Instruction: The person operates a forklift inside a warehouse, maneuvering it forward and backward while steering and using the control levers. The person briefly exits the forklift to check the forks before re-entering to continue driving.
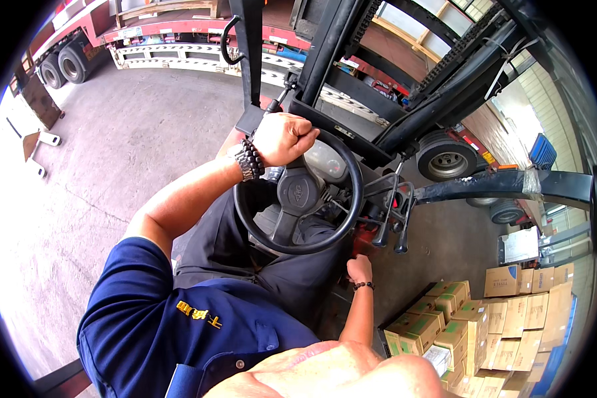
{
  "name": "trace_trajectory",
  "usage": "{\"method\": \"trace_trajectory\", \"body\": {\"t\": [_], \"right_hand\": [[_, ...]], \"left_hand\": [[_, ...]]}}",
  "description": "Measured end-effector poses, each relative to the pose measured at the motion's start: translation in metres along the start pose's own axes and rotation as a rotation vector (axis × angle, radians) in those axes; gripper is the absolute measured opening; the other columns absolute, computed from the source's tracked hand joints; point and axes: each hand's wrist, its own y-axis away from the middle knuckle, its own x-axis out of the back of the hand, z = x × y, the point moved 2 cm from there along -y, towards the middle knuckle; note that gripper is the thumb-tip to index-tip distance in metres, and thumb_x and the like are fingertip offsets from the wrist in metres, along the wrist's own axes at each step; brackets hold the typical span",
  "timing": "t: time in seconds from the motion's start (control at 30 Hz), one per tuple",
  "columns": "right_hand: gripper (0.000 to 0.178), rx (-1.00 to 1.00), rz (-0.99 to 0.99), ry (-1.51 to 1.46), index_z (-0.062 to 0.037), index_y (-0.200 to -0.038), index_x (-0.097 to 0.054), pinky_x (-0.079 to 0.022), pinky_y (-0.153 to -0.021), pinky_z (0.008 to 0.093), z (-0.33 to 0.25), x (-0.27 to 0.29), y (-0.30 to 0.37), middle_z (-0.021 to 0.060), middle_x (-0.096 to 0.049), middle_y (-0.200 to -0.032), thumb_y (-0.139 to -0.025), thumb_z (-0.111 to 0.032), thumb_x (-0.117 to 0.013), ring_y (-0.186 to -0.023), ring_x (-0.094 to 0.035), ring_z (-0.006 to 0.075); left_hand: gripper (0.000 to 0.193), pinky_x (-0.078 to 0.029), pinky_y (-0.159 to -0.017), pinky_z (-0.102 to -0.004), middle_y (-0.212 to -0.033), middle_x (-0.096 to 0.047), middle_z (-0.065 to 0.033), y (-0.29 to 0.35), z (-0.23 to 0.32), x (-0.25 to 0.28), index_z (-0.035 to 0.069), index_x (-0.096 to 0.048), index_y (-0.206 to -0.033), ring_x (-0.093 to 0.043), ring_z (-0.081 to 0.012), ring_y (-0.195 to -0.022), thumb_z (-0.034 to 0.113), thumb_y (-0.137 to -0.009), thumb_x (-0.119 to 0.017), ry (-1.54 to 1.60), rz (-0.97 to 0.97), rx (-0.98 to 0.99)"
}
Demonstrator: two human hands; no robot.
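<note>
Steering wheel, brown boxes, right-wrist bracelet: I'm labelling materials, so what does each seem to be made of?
Steering wheel: probably moulded plastic or rubber, black with a satin finish, judging by its smooth, softly shining rim.
Brown boxes: most likely cardboard, matt, from their flat printed panels and squared edges.
Bracelet: small, dark, rounded beads; wood, stone or plastic, too small to tell.

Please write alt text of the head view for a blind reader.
A person in a dark blue shirt sits in a forklift, left hand gripping the steering wheel, right hand lowered beside the thigh. A red trailer stands ahead; cardboard boxes are stacked at lower right.
</note>
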Motion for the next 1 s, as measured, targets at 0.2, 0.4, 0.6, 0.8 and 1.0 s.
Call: {"method": "trace_trajectory", "body": {"t": [0.2,0.4,0.6,0.8,1.0], "right_hand": [[0.041,-0.01,-0.011,-0.003,0.0053,-0.121,-0.078,-0.064,-0.059,0.0466,-0.001,-0.001,0.0,0.0263,-0.081,-0.101,-0.09,-0.008,-0.055,-0.071,-0.081,0.0387],[0.04,-0.008,-0.016,0.011,0.0057,-0.12,-0.077,-0.064,-0.06,0.0459,-0.002,-0.002,0.001,0.0258,-0.081,-0.1,-0.09,-0.008,-0.054,-0.072,-0.081,0.0383],[0.04,0.021,0.0,0.031,0.0074,-0.12,-0.076,-0.065,-0.06,0.0459,0.009,-0.008,-0.011,0.026,-0.082,-0.101,-0.09,-0.008,-0.055,-0.073,-0.082,0.0385],[0.04,0.029,-0.001,0.055,0.0069,-0.12,-0.077,-0.065,-0.06,0.046,0.013,-0.007,-0.011,0.0264,-0.082,-0.1,-0.091,-0.009,-0.055,-0.072,-0.081,0.0384],[0.04,-0.003,-0.001,0.006,0.0066,-0.12,-0.078,-0.064,-0.06,0.046,0.008,-0.002,0.002,0.0261,-0.081,-0.099,-0.09,-0.008,-0.055,-0.07,-0.08,0.0384]], "left_hand": [[0.042,-0.052,-0.065,-0.0502,-0.069,-0.06,-0.0182,-0.001,-0.002,0.0,0.002,-0.055,-0.076,-0.065,-0.0435,-0.069,0.022,-0.107,-0.075,0.015,-0.007,0.013],[0.045,-0.05,-0.064,-0.0506,-0.068,-0.057,-0.0184,0.002,-0.001,0.001,0.002,-0.052,-0.075,-0.064,-0.0435,-0.067,0.021,-0.107,-0.075,0.018,0.013,0.003],[0.045,-0.05,-0.064,-0.0505,-0.068,-0.057,-0.0186,0.001,-0.001,0.002,0.001,-0.051,-0.074,-0.063,-0.0437,-0.067,0.021,-0.107,-0.075,0.016,0.0,0.002],[0.043,-0.052,-0.065,-0.0497,-0.068,-0.059,-0.0182,-0.001,0.0,-0.001,0.002,-0.055,-0.075,-0.065,-0.0432,-0.068,0.02,-0.107,-0.075,0.031,-0.013,0.003],[0.042,-0.052,-0.065,-0.0498,-0.069,-0.06,-0.0181,-0.002,0.003,0.0,0.002,-0.055,-0.075,-0.066,-0.0429,-0.068,0.02,-0.107,-0.076,0.052,-0.006,-0.019]]}}
